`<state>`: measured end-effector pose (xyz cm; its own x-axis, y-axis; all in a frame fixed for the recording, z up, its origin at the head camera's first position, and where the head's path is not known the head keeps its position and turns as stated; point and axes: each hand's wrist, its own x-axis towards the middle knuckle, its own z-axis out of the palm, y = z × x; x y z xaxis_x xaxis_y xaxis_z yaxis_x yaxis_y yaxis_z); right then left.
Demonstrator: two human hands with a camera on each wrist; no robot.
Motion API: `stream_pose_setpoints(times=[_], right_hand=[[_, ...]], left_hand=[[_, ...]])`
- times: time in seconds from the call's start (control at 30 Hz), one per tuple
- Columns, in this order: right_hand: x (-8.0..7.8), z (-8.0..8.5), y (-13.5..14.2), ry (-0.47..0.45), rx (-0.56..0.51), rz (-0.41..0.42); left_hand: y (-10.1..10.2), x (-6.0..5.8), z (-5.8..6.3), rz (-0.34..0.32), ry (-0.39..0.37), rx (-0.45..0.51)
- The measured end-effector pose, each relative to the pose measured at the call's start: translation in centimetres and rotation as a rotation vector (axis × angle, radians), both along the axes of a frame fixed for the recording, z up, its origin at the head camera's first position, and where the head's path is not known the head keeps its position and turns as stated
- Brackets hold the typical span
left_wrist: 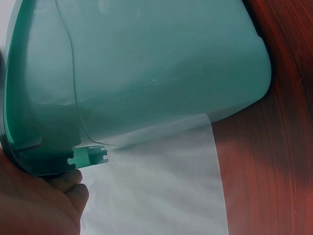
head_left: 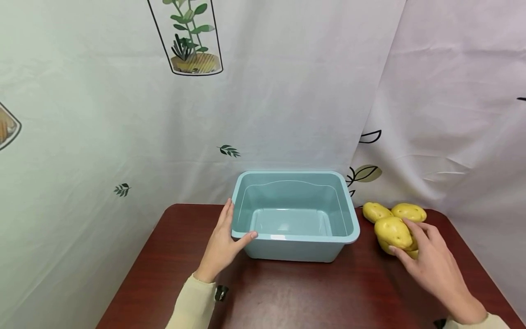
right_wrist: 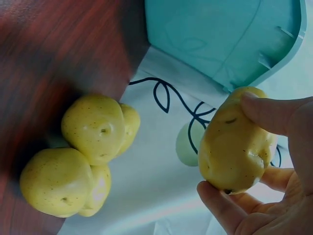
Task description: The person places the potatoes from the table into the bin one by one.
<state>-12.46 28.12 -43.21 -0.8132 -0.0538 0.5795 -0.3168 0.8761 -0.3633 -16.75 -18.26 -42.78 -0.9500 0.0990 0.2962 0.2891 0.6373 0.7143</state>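
Note:
At the left front corner of a light blue plastic basin [head_left: 296, 250], my left hand [head_left: 222, 244] holds the rim, thumb over the front edge and fingers along the left side. In the left wrist view, fingertips [left_wrist: 77, 196] show beneath the basin's rim [left_wrist: 46, 171]. My right hand [head_left: 431, 258] grips a yellow potato [head_left: 393, 231] between thumb and fingers, right of the basin. The right wrist view shows this potato [right_wrist: 234, 147] raised apart from several other potatoes [right_wrist: 95, 129] clustered on the table.
The dark red wooden table [head_left: 279, 297] carries the basin and the potatoes. Behind it hangs a pale cloth [head_left: 287, 114] with printed plants, close to the basin's back. The potatoes lie near the table's right back corner.

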Motion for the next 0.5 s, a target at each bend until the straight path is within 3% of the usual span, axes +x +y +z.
stream_pose_setpoints(times=[0.5], right_hand=[[-0.26,0.93,-0.61,-0.002,-0.004,-0.003]], left_hand=[[0.10,-0.02,-0.16,-0.004,0.012,0.009]])
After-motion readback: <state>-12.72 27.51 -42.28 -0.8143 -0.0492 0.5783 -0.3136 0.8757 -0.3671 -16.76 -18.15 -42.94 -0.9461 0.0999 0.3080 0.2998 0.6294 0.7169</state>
